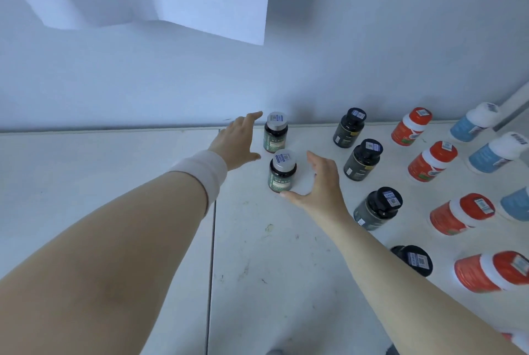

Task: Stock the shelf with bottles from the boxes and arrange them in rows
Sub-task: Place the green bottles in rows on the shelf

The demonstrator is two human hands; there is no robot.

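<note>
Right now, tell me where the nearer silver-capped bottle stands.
In the head view, the nearer silver-capped bottle stands upright on the shelf, just in front of its twin, between the open left hand and right hand.

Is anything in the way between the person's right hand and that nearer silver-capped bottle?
Nothing visible. The right hand is open just right of the nearer silver-capped bottle, with only bare shelf between them. The black-capped bottles stand on the hand's far side.
</note>
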